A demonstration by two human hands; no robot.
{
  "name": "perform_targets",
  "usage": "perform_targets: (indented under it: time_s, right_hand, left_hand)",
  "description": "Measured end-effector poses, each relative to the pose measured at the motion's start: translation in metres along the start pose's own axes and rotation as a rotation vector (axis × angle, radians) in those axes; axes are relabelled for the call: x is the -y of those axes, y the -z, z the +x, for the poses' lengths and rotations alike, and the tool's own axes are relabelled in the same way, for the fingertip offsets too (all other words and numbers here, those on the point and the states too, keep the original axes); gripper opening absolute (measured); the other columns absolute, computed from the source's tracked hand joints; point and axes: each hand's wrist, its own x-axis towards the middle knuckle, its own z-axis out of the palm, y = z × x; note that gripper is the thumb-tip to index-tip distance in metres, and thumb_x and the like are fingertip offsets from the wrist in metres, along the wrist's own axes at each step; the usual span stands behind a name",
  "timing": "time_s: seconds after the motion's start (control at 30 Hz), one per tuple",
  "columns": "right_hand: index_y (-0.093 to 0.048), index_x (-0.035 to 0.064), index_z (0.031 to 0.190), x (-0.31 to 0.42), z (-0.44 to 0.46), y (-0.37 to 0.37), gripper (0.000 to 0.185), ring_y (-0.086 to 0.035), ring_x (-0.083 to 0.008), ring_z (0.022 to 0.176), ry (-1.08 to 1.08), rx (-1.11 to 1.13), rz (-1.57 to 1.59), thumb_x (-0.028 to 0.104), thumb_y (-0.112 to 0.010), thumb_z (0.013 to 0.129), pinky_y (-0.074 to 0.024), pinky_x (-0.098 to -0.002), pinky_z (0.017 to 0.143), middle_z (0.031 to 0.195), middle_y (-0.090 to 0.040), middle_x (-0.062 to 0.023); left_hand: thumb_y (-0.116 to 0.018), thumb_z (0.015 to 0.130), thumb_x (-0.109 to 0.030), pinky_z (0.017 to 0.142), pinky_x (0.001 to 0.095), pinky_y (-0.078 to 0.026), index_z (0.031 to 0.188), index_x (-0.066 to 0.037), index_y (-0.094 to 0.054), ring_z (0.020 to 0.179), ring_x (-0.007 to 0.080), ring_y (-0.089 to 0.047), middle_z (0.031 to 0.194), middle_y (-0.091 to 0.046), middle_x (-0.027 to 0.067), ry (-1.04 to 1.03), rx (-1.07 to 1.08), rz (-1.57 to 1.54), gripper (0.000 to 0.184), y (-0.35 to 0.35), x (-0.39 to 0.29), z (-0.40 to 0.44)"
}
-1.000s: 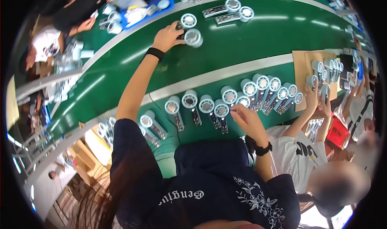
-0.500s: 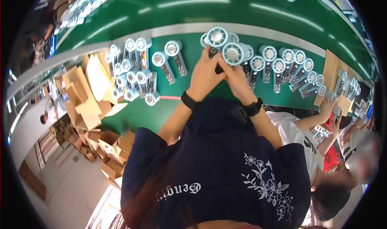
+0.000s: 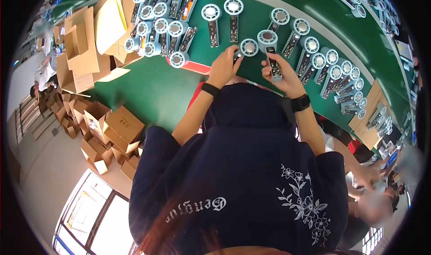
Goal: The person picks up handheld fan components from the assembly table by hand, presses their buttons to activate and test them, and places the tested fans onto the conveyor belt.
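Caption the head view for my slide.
Left hand holds one fan, right hand another fan, with more fans on the green table.

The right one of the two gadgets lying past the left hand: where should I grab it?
Probably pinch its handle by the long edges, from the near side: it's narrow and points that way, while the round head is wider.

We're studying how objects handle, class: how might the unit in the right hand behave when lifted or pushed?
The unit is probably stiff, since its handle looks straight and solid. It may feel top-heavy, as the round head is wider than the handle. It could be fragile where the electronics lie exposed.
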Motion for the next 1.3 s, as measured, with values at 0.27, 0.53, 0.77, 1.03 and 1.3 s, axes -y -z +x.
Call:
perform_targets:
  time_s: [0.27, 0.53, 0.77, 1.03, 1.3]
  right_hand:
    - [-0.050, 0.0011, 0.112, -0.002, -0.020, 0.015, 0.031, -0.043, -0.0093, 0.054, 0.237, -0.012, -0.481, 0.028, -0.045, 0.097, -0.0332, -0.0226, 0.045, 0.077, -0.051, -0.0027]
    - [-0.040, 0.0010, 0.128, -0.011, -0.046, -0.006, 0.041, -0.041, -0.0075, 0.053, 0.532, 0.129, -0.614, 0.031, -0.032, 0.101, -0.0296, -0.0203, 0.043, 0.082, -0.050, -0.0028]
    - [-0.036, 0.0028, 0.133, -0.028, -0.063, -0.018, 0.039, -0.041, -0.0074, 0.056, 0.724, 0.165, -0.716, 0.024, -0.034, 0.100, -0.0323, -0.0220, 0.049, 0.084, -0.047, -0.0024]
    - [-0.038, 0.0042, 0.129, -0.024, -0.052, -0.007, 0.035, -0.041, -0.0074, 0.056, 0.722, 0.166, -0.703, 0.023, -0.035, 0.100, -0.0315, -0.0224, 0.049, 0.083, -0.047, -0.0024]
    - [-0.040, 0.0042, 0.125, -0.023, -0.061, -0.012, 0.033, -0.040, -0.0071, 0.053, 0.748, 0.174, -0.650, 0.025, -0.037, 0.099, -0.0293, -0.0217, 0.047, 0.082, -0.046, -0.0028]
  left_hand:
    - [-0.048, 0.096, -0.031, 0.047, 0.0222, -0.036, 0.108, -0.006, -0.048, 0.056, 0.0075, -0.047, 0.074, -0.055, 0.0016, 0.540, 0.451, -0.622, 0.028, -0.009, 0.035, -0.031]
    - [-0.044, 0.099, -0.027, 0.058, 0.0247, -0.040, 0.119, -0.004, -0.044, 0.065, 0.0107, -0.049, 0.080, -0.051, 0.0024, 0.467, 0.335, -0.865, 0.030, 0.029, -0.007, -0.024]
    - [-0.038, 0.100, -0.022, 0.050, 0.0205, -0.036, 0.127, -0.005, -0.035, 0.062, 0.0065, -0.044, 0.082, -0.049, 0.0016, 0.321, 0.335, -1.215, 0.031, 0.037, -0.053, -0.004]
    - [-0.037, 0.100, -0.019, 0.048, 0.0202, -0.035, 0.128, -0.005, -0.033, 0.059, 0.0060, -0.043, 0.086, -0.049, 0.0023, 0.212, 0.317, -1.241, 0.032, 0.018, -0.068, 0.011]
    - [-0.038, 0.100, -0.020, 0.047, 0.0211, -0.037, 0.128, -0.003, -0.032, 0.058, 0.0068, -0.045, 0.087, -0.050, 0.0037, 0.193, 0.337, -1.217, 0.033, 0.027, -0.076, 0.011]
